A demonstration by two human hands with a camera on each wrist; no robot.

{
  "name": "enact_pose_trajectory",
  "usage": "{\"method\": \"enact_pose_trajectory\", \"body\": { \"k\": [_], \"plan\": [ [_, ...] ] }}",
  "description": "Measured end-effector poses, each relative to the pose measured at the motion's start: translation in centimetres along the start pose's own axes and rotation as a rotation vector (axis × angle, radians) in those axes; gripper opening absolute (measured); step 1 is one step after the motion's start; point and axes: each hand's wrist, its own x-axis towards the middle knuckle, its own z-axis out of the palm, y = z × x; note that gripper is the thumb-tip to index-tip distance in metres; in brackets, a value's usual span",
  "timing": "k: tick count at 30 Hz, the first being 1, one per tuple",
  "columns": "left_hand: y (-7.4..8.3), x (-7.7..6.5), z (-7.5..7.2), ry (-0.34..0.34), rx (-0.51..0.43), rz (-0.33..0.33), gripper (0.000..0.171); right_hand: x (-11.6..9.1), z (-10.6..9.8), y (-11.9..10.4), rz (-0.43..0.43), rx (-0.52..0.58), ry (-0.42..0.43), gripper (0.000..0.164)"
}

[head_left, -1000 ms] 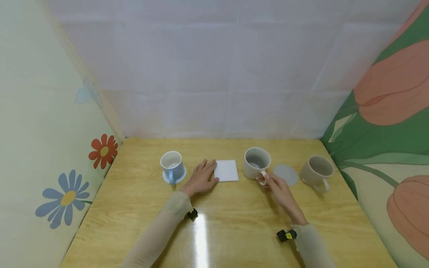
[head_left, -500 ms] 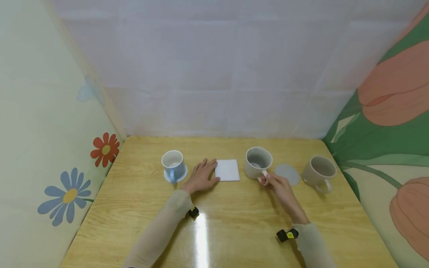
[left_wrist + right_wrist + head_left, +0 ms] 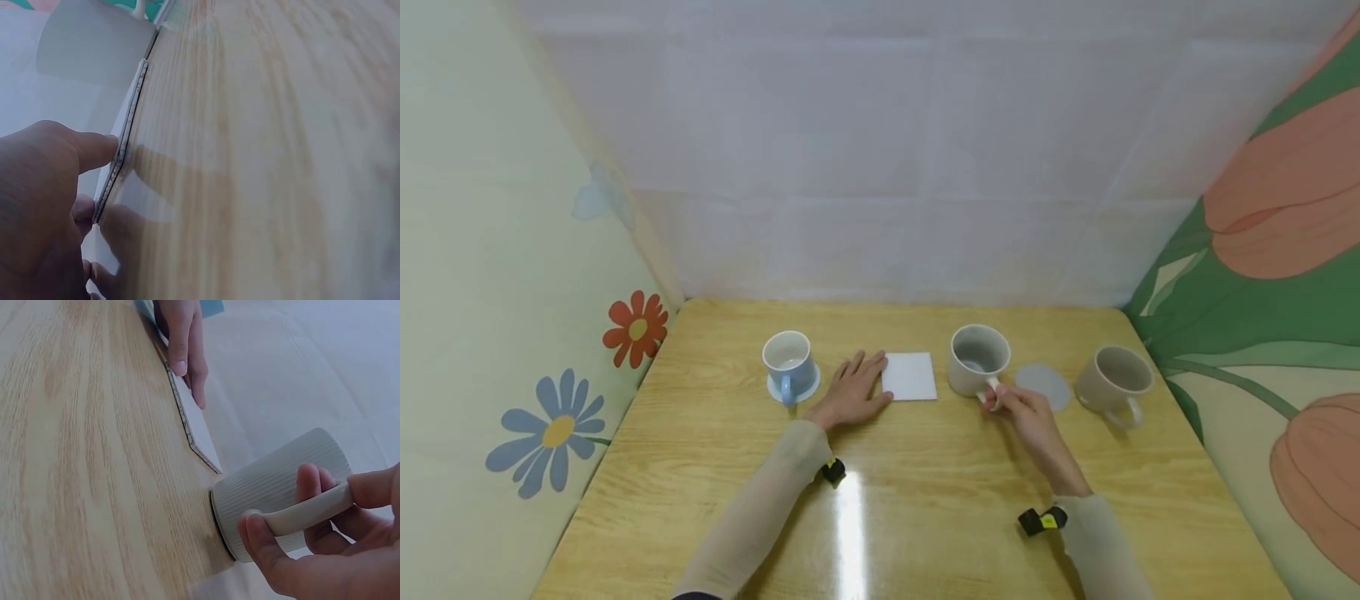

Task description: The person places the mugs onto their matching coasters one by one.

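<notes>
Right hand (image 3: 1030, 421) grips mug handle (image 3: 306, 513) | left hand (image 3: 852, 396), straight-fingered, touches white square (image 3: 912, 377) | ribbing (image 3: 275, 477): right wrist view only

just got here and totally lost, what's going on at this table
A person's right hand holds a pale mug by its handle, while the left hand touches the white square coaster. The mug is beside that coaster, not on it. At left, a blue mug sits on a round coaster; at right, a beige mug stands beside a grey disc.
</notes>
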Motion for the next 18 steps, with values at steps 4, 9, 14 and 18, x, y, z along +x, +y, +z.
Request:
{"method": "enact_pose_trajectory", "body": {
  "k": [4,9,14,18],
  "plan": [
    [-0.01,-0.02,-0.04,-0.004,-0.031,0.009,0.072,0.01,-0.13,-0.08,-0.013,-0.011,-0.007,0.048],
    [-0.11,0.05,0.09,0.002,-0.022,0.018,0.072,0.04,-0.17,-0.12,-0.040,0.016,-0.015,0.048],
    [-0.05,0.02,0.07,0.001,0.001,0.013,0.073,0.11,-0.10,-0.29,-0.058,0.028,-0.023,0.049],
    [0.01,-0.07,0.01,-0.005,0.014,0.011,0.072,0.15,0.02,-0.55,-0.073,0.037,-0.028,0.048]
  ]
}}
